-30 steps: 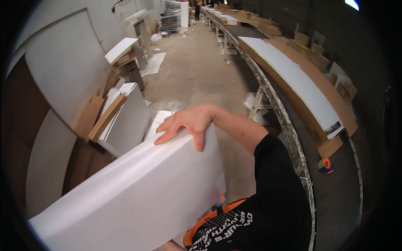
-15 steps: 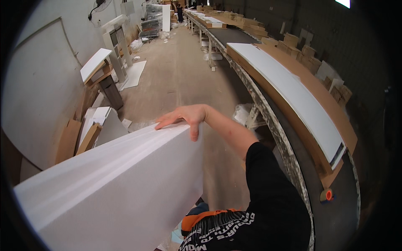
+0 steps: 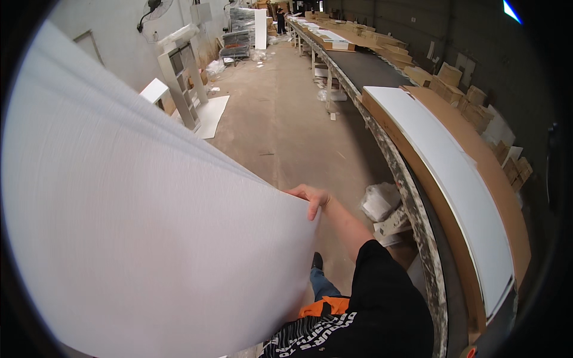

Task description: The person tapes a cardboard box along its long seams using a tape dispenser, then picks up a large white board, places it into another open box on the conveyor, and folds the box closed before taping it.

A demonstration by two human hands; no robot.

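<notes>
A worker's right-hand grip clasps the corner of a large white panel, thumb on the near face, left of a conveyor belt. The panel stretches leftward from that hand, the only one in sight; its long axis appears to slant forward and left, toward the wall. The left hand is hidden, its hold impossible to tell.
</notes>
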